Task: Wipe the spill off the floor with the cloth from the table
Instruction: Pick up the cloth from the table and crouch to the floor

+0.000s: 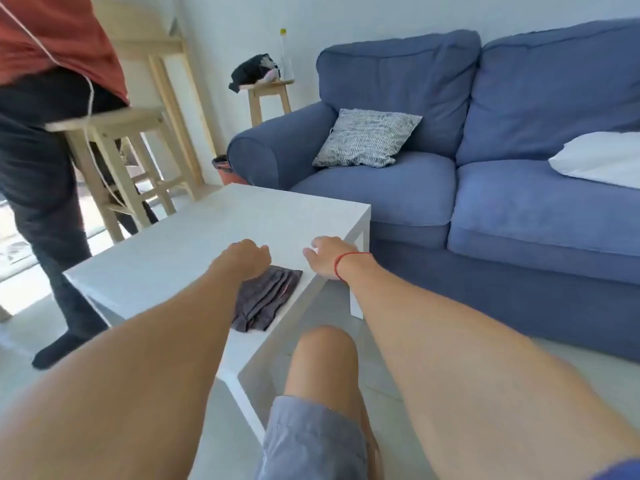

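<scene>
A crumpled dark grey cloth (pixel 266 299) lies on the near corner of the low white table (pixel 194 237). My left hand (pixel 247 258) sits on the cloth's far corner, with the fingers curled down onto it. My right hand (pixel 325 256), with a red string at the wrist, rests on the table's right edge just right of the cloth. Its fingers are loosely apart and hold nothing. No spill shows on the pale floor (pixel 388 368) in view.
A blue sofa (pixel 485 202) with a patterned cushion (pixel 367 138) stands right of the table. Another person (pixel 45 168) stands at the left by a wooden stool (pixel 114 161). My bare knee (pixel 323 358) is beside the table's near corner. A small stool (pixel 266 95) holds a bottle.
</scene>
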The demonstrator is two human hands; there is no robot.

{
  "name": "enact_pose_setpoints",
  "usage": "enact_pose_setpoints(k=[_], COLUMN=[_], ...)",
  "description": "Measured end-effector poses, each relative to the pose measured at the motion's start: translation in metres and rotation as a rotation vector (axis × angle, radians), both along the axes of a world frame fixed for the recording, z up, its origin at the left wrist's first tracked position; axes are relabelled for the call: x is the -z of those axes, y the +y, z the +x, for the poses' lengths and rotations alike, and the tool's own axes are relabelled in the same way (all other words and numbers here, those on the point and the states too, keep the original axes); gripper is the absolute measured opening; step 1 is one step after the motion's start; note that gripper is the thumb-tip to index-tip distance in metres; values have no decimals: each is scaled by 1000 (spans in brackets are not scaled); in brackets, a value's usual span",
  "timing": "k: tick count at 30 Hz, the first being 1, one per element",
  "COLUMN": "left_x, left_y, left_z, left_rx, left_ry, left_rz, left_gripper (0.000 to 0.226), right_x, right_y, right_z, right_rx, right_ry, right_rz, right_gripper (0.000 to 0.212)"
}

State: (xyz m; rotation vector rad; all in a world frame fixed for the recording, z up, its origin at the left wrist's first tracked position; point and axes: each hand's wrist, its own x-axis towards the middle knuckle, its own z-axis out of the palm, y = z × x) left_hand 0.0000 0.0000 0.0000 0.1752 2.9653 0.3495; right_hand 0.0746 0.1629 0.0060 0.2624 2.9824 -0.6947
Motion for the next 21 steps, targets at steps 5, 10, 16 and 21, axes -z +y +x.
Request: enact_pose_setpoints(k=[5, 10, 16, 21], left_x=[18, 38, 46, 29], left_y=[-39, -51, -51, -33], left_z=[2, -4, -3, 7], left_rx=[-77, -72, -132, -161], left_ry=[-74, -69, -5, 120], left_rz=[-81, -99, -32, 181], left_gripper=[64, 56, 50, 46], right_x=[27, 57, 60, 49], right_y=[-44, -60, -77, -58], right_z=[-17, -28, -35, -31], right_rx=[-12, 17, 3, 78], right_ry=[-148, -49, 82, 222], right_rz=[98, 150, 54, -465], right_gripper=[71, 65, 31, 11])
